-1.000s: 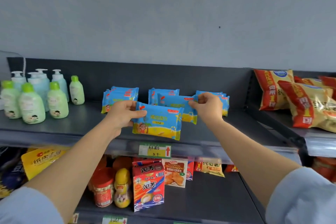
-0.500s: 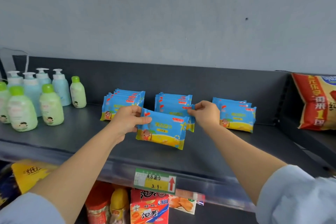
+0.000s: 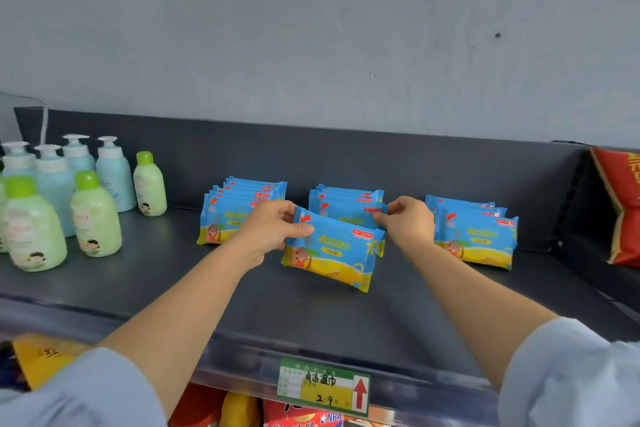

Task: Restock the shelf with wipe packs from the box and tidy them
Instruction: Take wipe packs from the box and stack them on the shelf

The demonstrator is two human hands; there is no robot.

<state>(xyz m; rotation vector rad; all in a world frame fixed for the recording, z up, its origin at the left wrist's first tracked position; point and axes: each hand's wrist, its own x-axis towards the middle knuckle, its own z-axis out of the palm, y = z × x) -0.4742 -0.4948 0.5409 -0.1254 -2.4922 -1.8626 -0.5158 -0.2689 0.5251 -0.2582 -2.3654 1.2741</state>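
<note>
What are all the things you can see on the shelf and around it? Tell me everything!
Held wipe pack: one, blue and yellow, tilted in front of the middle row, gripped at both ends.
Wipe pack rows: three, blue and yellow, standing on the shelf; left row, middle row, right row.
Pump bottles: about four, light blue with white pumps, far left at the back.
Cap bottles: at least three, pale green with green caps, far left.
Snack bag: one, red, at the right edge.
Price tag: one, green, yellow and white with a red arrow, on the shelf's front edge.
Shelf: one, dark grey.
Goods below: red and yellow, mostly hidden.
Wall: grey-blue.
Left hand, right hand: bare, light blue sleeves.
</note>
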